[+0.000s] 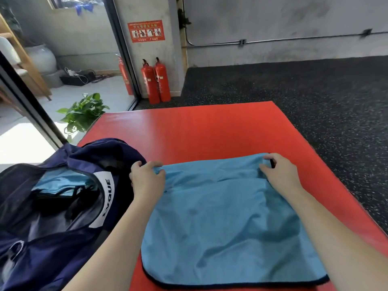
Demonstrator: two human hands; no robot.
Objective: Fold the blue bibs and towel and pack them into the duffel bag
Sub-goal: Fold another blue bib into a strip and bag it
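Observation:
A light blue towel [226,223] with a dark trimmed edge lies spread on the red mat [201,131]. My left hand [147,177] pinches its far left corner. My right hand [281,173] grips its far right corner. Left of the towel sits the open navy duffel bag [52,206], with folded light blue cloth [58,183] visible inside it. The bag's far flap touches my left hand's knuckles.
Dark speckled rubber floor [315,97] surrounds the mat on the right and behind. Two red fire extinguishers [156,80] stand by a pillar at the back. A potted green plant [81,114] sits beyond the mat's far left corner, behind a glass wall.

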